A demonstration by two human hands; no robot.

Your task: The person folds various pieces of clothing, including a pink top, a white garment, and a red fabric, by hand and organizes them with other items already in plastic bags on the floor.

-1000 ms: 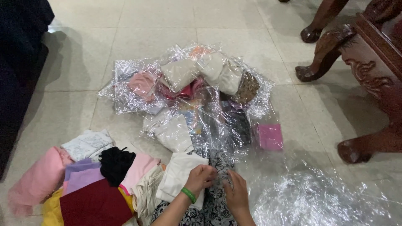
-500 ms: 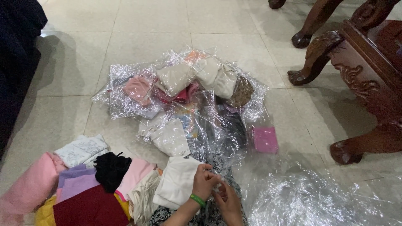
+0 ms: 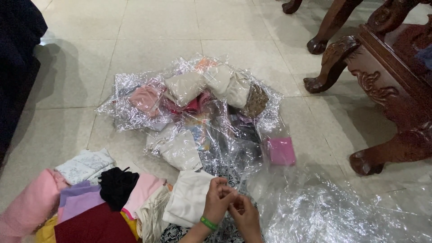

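Observation:
My left hand, with a green band on the wrist, and my right hand meet low in the middle of the view, fingertips touching. Both sets of fingers are curled and seem to pinch the edge of a clear plastic sheet that spreads out to the right. A folded white cloth lies just left of my left hand. Beyond my hands lies a heap of folded cloths in clear bags: pink, beige, white and brown. A small pink packet sits at its right edge.
A pile of loose folded cloths in pink, lilac, black, dark red and yellow lies at the bottom left on the tiled floor. Carved dark wooden furniture legs stand on the right. A dark shape fills the left edge.
My hands have drawn together from the white cloth and the plastic, and their fingertips now touch. The view has shifted slightly; the cloth piles have not moved.

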